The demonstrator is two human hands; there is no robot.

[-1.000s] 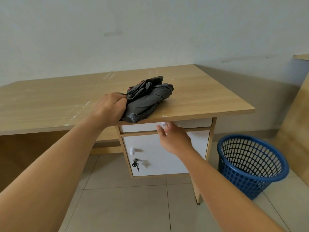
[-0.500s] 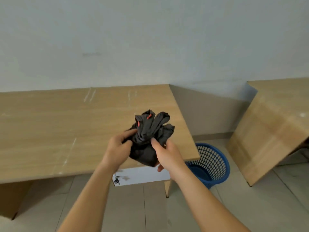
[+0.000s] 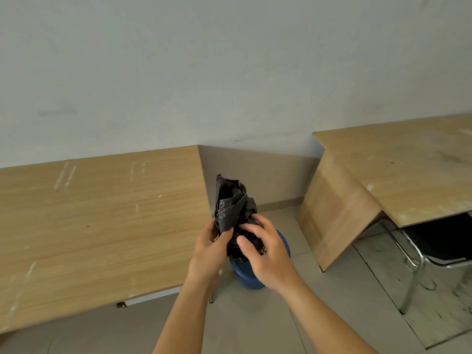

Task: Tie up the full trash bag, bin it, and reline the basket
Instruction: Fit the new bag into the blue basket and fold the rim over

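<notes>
A folded black trash bag (image 3: 231, 203) is held upright in front of me, past the right end of the desk. My left hand (image 3: 208, 249) grips its lower left side. My right hand (image 3: 265, 254) pinches the lower right folds with thumb and fingers. Directly below the hands stands the blue plastic basket (image 3: 246, 278) on the floor; only part of its rim and wall shows, and its inside is hidden by my hands and the bag.
A wooden desk (image 3: 89, 226) fills the left, with a white drawer front (image 3: 150, 297) under its edge. A second wooden desk (image 3: 398, 169) stands at the right, with a black chair on chrome legs (image 3: 419, 254) beneath it. Grey tiled floor lies between them.
Both hands lifted the bag off the desk and carried it right, over the basket. My right hand left the drawer and joined the left on the bag. The view swung right.
</notes>
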